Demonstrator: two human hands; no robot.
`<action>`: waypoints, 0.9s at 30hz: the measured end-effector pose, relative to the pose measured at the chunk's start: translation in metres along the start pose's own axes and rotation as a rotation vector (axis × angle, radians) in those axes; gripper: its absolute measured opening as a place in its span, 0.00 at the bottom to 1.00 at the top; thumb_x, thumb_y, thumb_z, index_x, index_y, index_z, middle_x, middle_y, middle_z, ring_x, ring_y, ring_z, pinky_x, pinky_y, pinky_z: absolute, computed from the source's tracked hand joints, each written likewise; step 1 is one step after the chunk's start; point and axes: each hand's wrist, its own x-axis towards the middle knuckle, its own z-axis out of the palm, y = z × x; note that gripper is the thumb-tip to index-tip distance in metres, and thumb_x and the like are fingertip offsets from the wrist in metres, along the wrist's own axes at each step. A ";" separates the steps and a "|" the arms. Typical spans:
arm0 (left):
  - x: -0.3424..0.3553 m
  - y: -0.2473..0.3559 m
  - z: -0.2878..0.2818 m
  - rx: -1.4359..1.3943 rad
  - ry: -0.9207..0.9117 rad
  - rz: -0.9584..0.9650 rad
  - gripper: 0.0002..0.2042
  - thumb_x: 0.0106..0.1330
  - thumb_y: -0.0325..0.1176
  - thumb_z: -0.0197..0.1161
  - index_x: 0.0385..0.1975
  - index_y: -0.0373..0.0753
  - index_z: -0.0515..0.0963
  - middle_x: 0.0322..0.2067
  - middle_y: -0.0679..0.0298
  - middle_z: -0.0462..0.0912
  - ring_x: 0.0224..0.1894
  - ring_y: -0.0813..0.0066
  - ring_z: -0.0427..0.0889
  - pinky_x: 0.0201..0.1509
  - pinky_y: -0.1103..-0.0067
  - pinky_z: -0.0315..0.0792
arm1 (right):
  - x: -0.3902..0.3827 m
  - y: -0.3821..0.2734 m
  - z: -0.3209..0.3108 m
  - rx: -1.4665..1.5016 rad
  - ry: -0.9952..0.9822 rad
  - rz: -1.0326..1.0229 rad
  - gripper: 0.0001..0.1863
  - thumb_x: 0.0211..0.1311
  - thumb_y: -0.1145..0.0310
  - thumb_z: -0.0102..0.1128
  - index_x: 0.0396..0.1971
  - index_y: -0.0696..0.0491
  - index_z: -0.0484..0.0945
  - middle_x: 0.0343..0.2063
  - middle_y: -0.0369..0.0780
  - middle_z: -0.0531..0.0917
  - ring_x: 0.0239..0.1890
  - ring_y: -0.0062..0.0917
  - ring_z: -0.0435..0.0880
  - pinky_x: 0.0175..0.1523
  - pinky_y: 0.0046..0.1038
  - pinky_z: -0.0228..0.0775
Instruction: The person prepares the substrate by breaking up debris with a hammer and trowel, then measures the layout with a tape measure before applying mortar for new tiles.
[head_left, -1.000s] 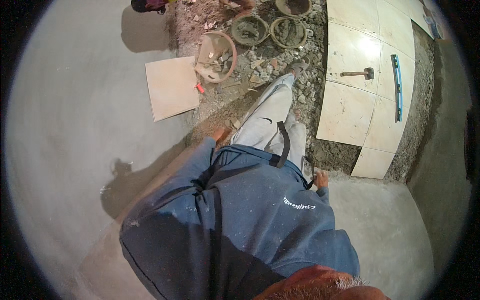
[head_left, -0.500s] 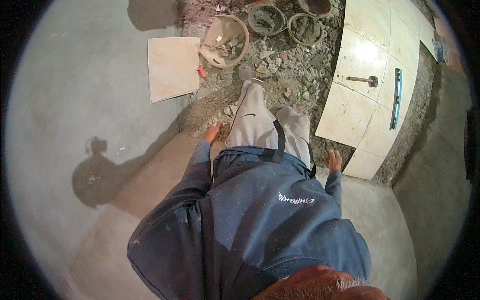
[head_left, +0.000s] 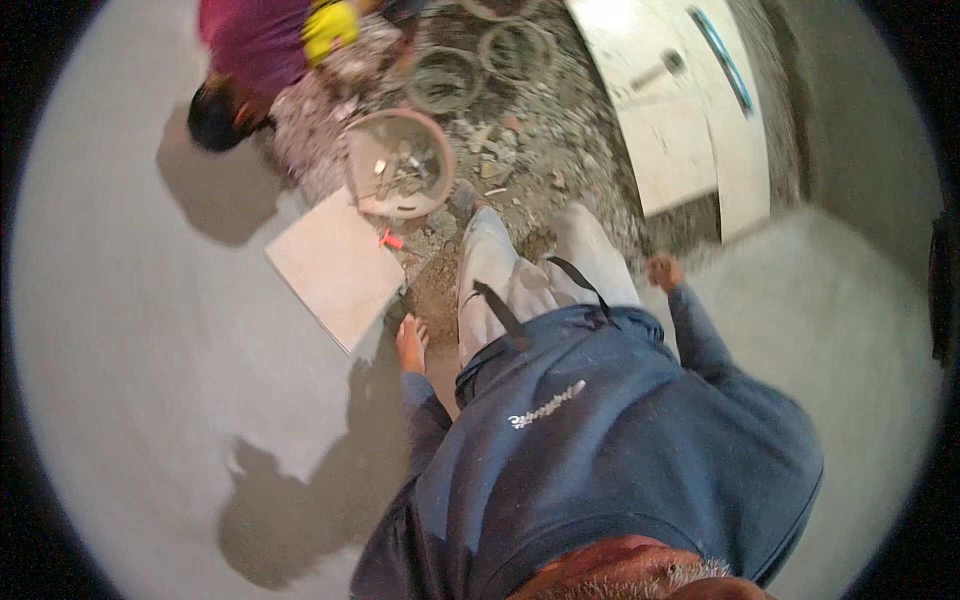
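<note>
My left hand (head_left: pixel 412 340) hangs open and empty beside my thigh, near a stack of pale square tiles (head_left: pixel 333 262). Just above it, a small red-handled tool (head_left: pixel 392 241) lies by the tiles. My right hand (head_left: pixel 664 272) is by my other thigh, slightly blurred, fingers loosely bent and apart with nothing visible in them, near the edge of the laid tiles (head_left: pixel 676 160). A beige tub (head_left: pixel 398 164) with broken pieces stands ahead of my feet.
A co-worker (head_left: pixel 250 55) in a magenta top and yellow gloves bends at upper left. Buckets (head_left: pixel 445 80) stand on rubble (head_left: pixel 540 160). A mallet (head_left: pixel 655 75) and a blue level (head_left: pixel 722 60) lie on the laid tiles. A wall (head_left: pixel 860 140) runs along the right.
My view has turned, shifting the floor and my body in frame. My feet and legs have moved. The co-worker, barely seen before, now shows at upper left.
</note>
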 end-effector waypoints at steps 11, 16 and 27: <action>0.037 0.075 -0.084 0.293 -0.030 -0.152 0.31 0.72 0.49 0.49 0.70 0.39 0.55 0.69 0.49 0.61 0.64 0.46 0.67 0.63 0.61 0.66 | -0.098 0.057 0.140 0.081 0.117 0.166 0.12 0.61 0.64 0.57 0.32 0.59 0.78 0.23 0.43 0.83 0.25 0.30 0.86 0.30 0.30 0.79; 0.046 0.153 -0.052 0.485 -0.042 0.059 0.28 0.72 0.52 0.48 0.56 0.29 0.72 0.58 0.48 0.74 0.54 0.54 0.76 0.61 0.63 0.66 | -0.116 0.084 0.180 0.313 0.099 0.196 0.13 0.61 0.63 0.57 0.32 0.59 0.78 0.23 0.43 0.83 0.24 0.30 0.85 0.32 0.32 0.79; 0.005 0.144 0.043 1.073 -0.105 0.320 0.31 0.56 0.34 0.69 0.61 0.34 0.70 0.42 0.60 0.84 0.37 0.72 0.80 0.38 0.77 0.73 | -0.122 0.191 0.193 0.071 0.302 0.193 0.14 0.57 0.58 0.62 0.34 0.54 0.83 0.35 0.43 0.87 0.39 0.34 0.85 0.45 0.33 0.77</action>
